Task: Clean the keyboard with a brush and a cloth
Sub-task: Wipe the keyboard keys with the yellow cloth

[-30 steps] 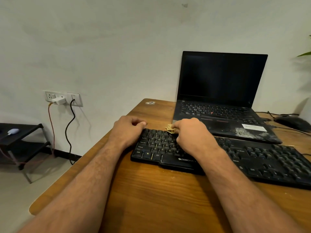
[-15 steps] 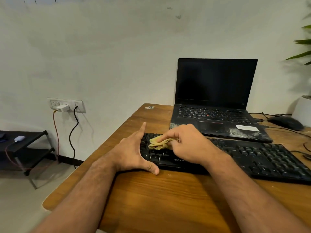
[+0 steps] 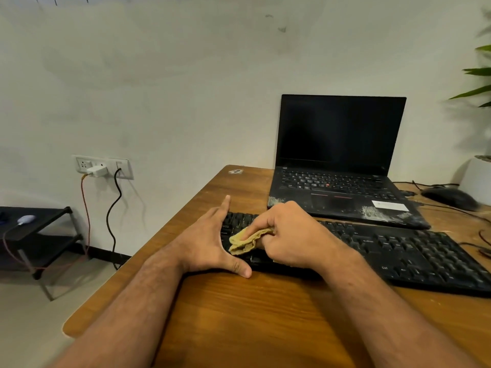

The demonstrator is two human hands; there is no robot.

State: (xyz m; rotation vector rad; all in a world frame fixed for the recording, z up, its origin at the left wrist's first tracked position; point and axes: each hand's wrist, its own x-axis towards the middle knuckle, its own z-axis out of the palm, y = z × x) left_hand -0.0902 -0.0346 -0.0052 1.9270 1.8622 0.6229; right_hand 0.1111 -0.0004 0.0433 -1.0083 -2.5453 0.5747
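Observation:
A black keyboard lies across the wooden desk. My right hand pinches a small yellow cloth and holds it on the keys at the keyboard's left end. My left hand braces that left end, with the index finger straight along the far side and the thumb at the near edge. No brush is in view.
An open black laptop with dusty palm rests stands right behind the keyboard. A black mouse, cables and a potted plant sit at the far right. To the left, off the desk, are wall sockets and a low black shelf.
My left hand opened from a curled grip on the keyboard's corner to a straight-fingered brace. My right hand brought the cloth from the keyboard's far edge down onto the left keys.

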